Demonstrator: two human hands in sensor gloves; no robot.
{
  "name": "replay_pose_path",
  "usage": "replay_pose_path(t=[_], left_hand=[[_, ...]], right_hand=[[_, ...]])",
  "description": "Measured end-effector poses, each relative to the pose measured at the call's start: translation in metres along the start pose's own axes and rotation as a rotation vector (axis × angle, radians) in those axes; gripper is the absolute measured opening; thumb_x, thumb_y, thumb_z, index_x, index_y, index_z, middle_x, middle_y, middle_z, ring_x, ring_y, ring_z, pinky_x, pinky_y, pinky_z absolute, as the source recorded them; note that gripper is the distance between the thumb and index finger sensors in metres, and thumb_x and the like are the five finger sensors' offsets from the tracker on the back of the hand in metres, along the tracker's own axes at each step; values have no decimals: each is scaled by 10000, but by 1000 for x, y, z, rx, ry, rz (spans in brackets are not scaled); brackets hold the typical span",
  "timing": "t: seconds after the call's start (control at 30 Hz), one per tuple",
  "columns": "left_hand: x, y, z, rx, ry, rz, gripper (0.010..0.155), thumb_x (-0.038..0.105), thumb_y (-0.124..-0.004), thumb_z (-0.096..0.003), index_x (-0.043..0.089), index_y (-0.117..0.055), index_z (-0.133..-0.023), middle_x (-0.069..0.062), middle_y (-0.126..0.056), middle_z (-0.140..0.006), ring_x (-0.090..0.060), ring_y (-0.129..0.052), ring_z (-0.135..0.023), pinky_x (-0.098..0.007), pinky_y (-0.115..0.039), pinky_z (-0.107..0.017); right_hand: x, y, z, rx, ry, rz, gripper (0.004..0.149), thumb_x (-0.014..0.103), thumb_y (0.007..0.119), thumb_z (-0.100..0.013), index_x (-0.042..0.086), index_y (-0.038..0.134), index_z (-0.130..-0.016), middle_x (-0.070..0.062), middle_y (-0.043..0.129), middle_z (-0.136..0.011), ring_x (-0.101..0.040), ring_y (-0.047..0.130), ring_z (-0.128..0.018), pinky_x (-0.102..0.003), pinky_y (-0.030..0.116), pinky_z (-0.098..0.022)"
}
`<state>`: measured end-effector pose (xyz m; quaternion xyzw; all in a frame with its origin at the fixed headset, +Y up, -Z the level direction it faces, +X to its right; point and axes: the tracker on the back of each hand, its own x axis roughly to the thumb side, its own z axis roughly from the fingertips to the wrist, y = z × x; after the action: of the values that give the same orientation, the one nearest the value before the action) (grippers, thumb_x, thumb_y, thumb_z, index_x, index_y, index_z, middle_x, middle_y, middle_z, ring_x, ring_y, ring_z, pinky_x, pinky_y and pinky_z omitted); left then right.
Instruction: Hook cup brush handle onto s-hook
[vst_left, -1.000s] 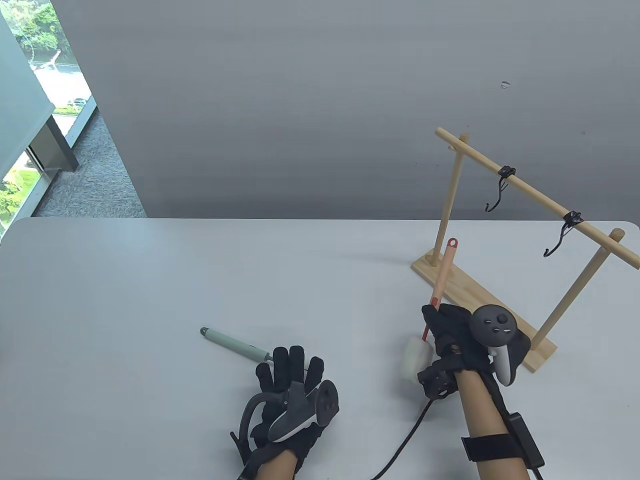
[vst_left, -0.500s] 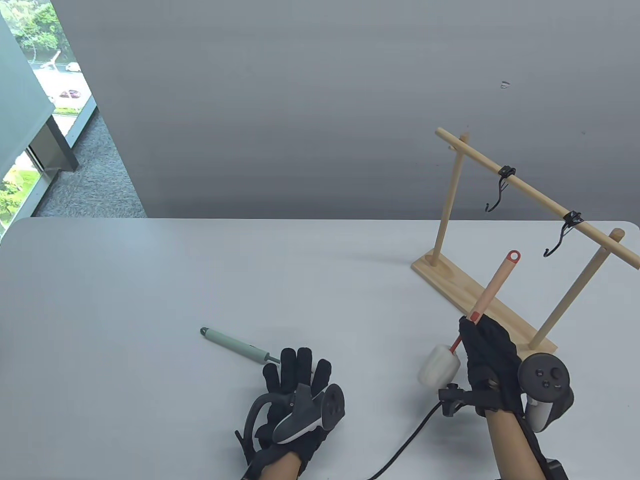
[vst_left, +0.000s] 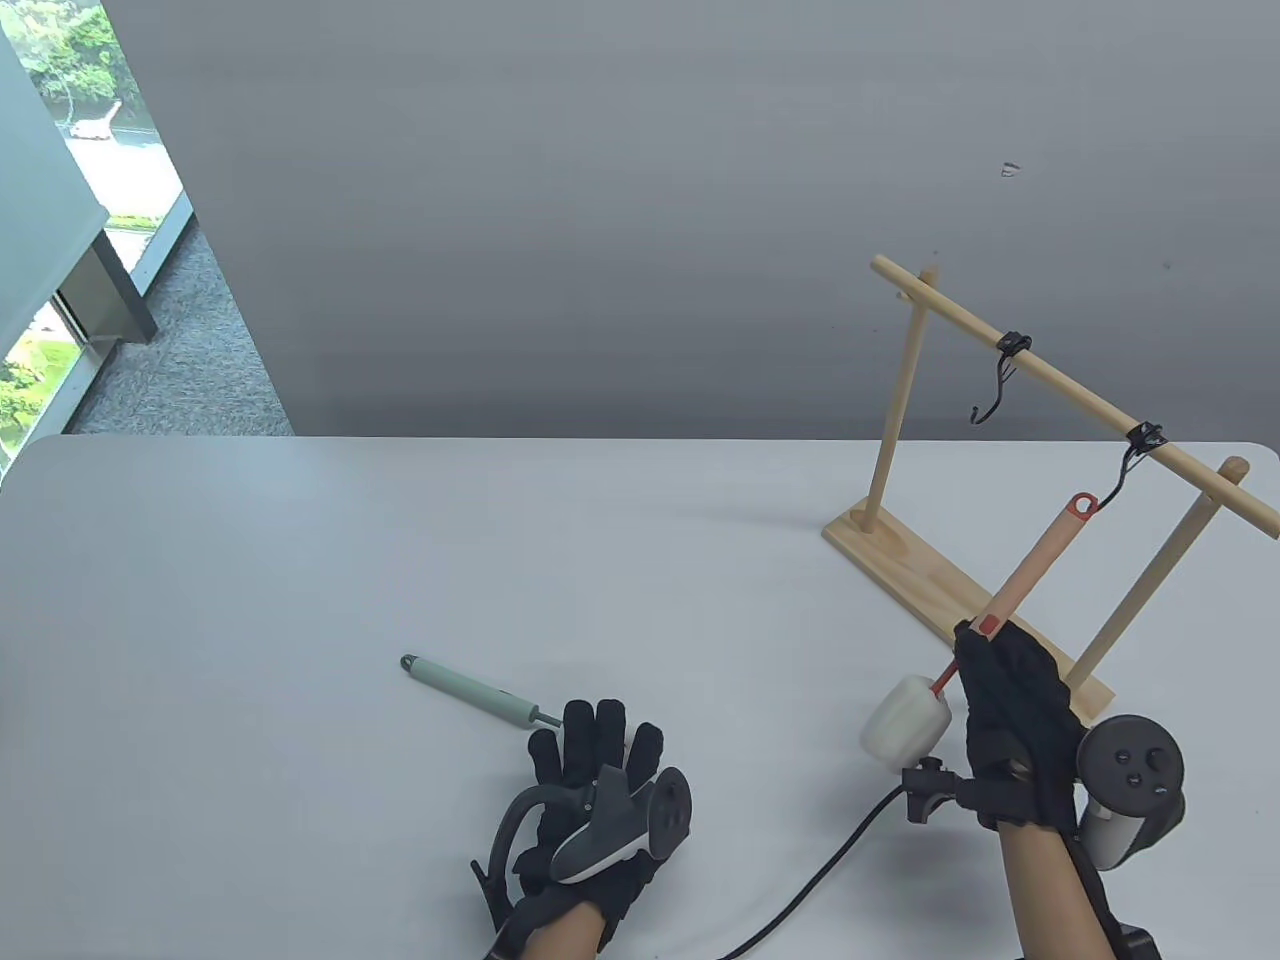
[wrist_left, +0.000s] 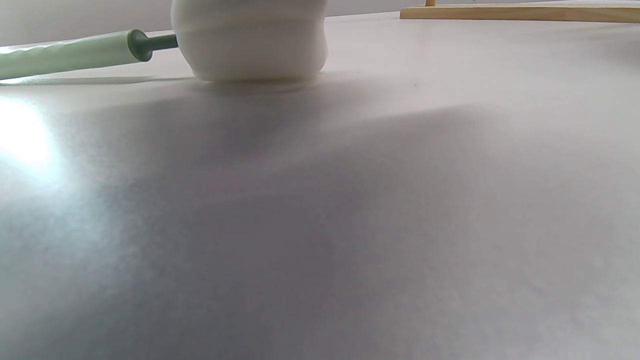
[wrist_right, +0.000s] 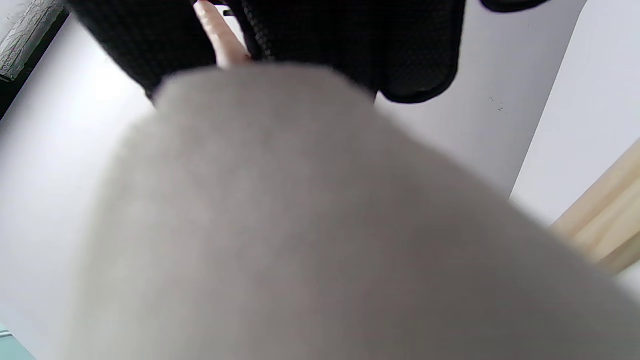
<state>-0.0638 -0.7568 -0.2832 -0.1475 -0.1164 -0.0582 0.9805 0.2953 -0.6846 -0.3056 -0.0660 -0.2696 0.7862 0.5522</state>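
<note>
On the desk (vst_left: 300, 560), right hand (vst_left: 1010, 720) fingers clamp the light, stiff cup brush (vst_left: 1000, 610) low on its handle, loop right by the s-hook (vst_left: 1118, 480).

Even daylight from window (vst_left: 60, 200) beyond table's far-left corner. Glare patch on table (wrist_left: 25, 145) in left wrist view. Right wrist view: sponge head (wrist_right: 300, 225) blurred, out of focus.

Table view: high, from the near side, looking down and far across the table (vst_left: 300, 560) to the wall. Left wrist view: almost at tabletop level, facing far; shares the green brush (wrist_left: 65, 52) (vst_left: 470, 690) and rack base (wrist_left: 520, 12) (vst_left: 900, 560). Right wrist view: very close, filled by blurred sponge head (wrist_right: 310, 225) (vst_left: 905, 722).
</note>
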Motion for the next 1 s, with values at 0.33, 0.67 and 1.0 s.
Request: replay_pose_path(t=[0.33,0.67,1.0], left_hand=[[0,1,1,-17,3,-8,818,675,-484,-447,282,-162,-1088,-192,-30,-1133,-503,-56,-1054,-719,-171,-682],[1,1,0,-16,0,-12,819,676,-484,-447,282,-162,-1089,-193,-32,-1133,-503,-59,-1055,-718,-173,-683],[2,1,1,-23,-2,-15,819,676,-484,-447,281,-164,-1089,-192,-37,-1135,-503,-62,-1056,-718,-174,-682]], right_hand=[[-3,-2,-6,-6,38,-3,514,406,774,-516,-31,846,-778,-226,698,-915,-502,684,-828,-696,399,-608],[-13,-6,-6,-8,85,1,516,399,773,-519,-38,843,-783,-232,689,-922,-510,671,-834,-698,388,-612],[-20,-7,-5,-8,121,16,528,393,770,-521,-48,825,-805,-244,664,-938,-523,637,-850,-698,374,-616]])
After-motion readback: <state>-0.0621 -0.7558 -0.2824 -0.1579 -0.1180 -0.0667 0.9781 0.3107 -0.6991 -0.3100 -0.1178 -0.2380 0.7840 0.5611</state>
